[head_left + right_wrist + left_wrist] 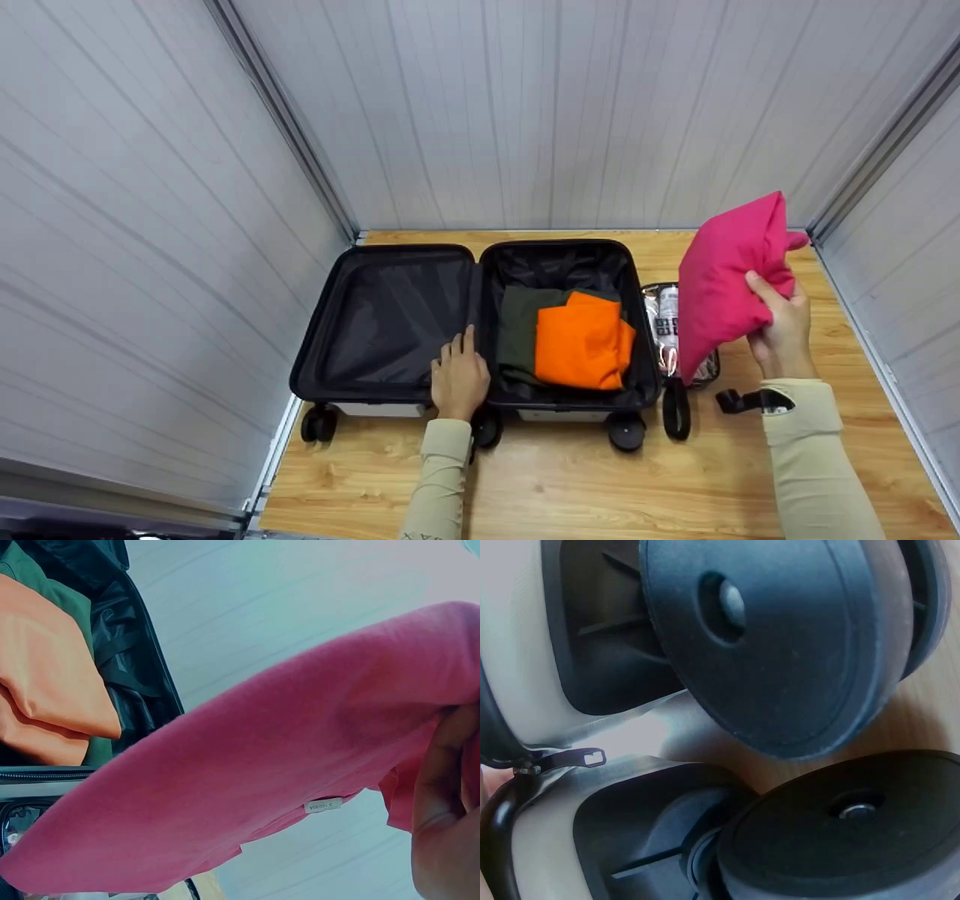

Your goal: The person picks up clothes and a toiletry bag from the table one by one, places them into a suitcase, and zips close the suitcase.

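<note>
Pink cloth (724, 281) is up in the right hand (784, 330), and from my end I see the thumb pressed over its right side and the fingers behind, so that hand is grasping it. It lies ahead and to the left of that hand, well apart from the left hand (459, 375), which rests with fingers extended and grasps nothing, over the hinge side of the suitcase (397, 322). On my head feed the cloth's long axis slants from a far right corner to a narrow tip pointing nearer and left, partly covering the clear pouch (706, 373). My right wrist feed shows it stretching from the fingers towards the suitcase side, one small white label (322, 805) on its lower edge. Counting, I get one pink cloth, one orange cloth (577, 345), one dark green cloth (517, 322) partly under the orange one, one suitcase laid wide in two halves, one pouch and one black loop (676, 412) just beside it. My left wrist feed gives me one zip pull (574, 759).
</note>
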Demonstrator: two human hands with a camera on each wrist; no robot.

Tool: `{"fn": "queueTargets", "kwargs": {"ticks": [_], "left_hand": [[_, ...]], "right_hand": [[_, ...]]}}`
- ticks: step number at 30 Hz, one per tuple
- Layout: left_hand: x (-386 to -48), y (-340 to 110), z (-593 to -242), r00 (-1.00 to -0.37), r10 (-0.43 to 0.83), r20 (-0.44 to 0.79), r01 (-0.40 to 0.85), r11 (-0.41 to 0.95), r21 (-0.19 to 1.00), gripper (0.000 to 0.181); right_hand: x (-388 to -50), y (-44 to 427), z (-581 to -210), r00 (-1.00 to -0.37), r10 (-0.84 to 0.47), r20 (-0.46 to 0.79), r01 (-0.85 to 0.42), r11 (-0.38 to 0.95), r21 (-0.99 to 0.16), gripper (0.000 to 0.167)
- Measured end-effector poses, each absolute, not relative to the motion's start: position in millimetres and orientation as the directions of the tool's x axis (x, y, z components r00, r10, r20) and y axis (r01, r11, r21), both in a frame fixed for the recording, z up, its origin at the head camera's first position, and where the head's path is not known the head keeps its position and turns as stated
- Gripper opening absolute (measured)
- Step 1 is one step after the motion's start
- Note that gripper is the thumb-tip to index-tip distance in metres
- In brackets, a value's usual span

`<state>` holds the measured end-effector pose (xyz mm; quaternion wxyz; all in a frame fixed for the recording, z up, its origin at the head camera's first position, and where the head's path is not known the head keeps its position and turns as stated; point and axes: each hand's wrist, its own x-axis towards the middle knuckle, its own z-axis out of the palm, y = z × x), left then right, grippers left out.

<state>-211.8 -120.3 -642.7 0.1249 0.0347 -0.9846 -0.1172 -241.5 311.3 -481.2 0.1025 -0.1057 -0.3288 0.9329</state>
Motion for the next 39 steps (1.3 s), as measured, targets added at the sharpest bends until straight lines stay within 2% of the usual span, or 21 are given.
{"fn": "queueTargets", "kwargs": {"ticks": [17, 32, 39], "left_hand": [[-210.9, -119.4, -641.1, -0.971, -0.111, 0.211, -0.051, 0.96, 0.275, 0.051], [-211.6, -117.8, -640.6, -0.975, -0.106, 0.193, -0.053, 0.963, 0.265, 0.051], [-211.4, -117.7, -640.4, -0.974, -0.109, 0.198, -0.055, 0.963, 0.262, 0.051]], "right_hand": [[-244.4, 303.6, -481.0, -0.955, 0.275, -0.111, -0.141, -0.751, -0.645, 0.026], [-246.7, 302.3, -476.3, -0.959, 0.258, -0.116, -0.127, -0.76, -0.637, 0.027], [-246.7, 301.4, -472.5, -0.961, 0.24, -0.14, -0.101, -0.77, -0.63, 0.032]]}}
